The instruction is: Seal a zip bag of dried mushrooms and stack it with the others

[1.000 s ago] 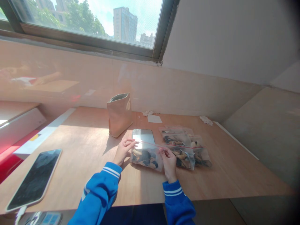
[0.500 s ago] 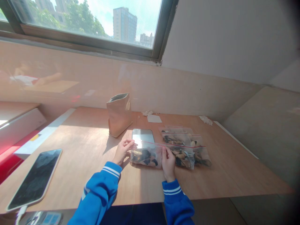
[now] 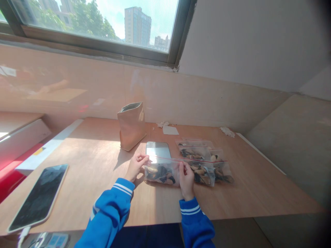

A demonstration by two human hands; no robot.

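Note:
A clear zip bag point(image 3: 162, 174) with dark and pale dried pieces inside stands upright at the near middle of the table. My left hand point(image 3: 136, 166) pinches its top left corner between thumb and fingers. At the top right corner, my right hand point(image 3: 186, 177) grips the bag by its red-lined zip edge. Directly behind it lies a flat silver-grey device point(image 3: 158, 149), its near part covered by the bag. More filled zip bags point(image 3: 203, 172) lie to the right, overlapping one another, close beside my right hand.
A brown paper pouch point(image 3: 132, 129) stands with its top open behind my left hand. A phone point(image 3: 38, 196) with a white cable lies at the left. Paper scraps point(image 3: 170, 130) lie by the wall, and the window point(image 3: 98, 27) is above.
Both hands and the held zip bag have shifted very slightly to the right. The grip is the same, and the other things stay in place.

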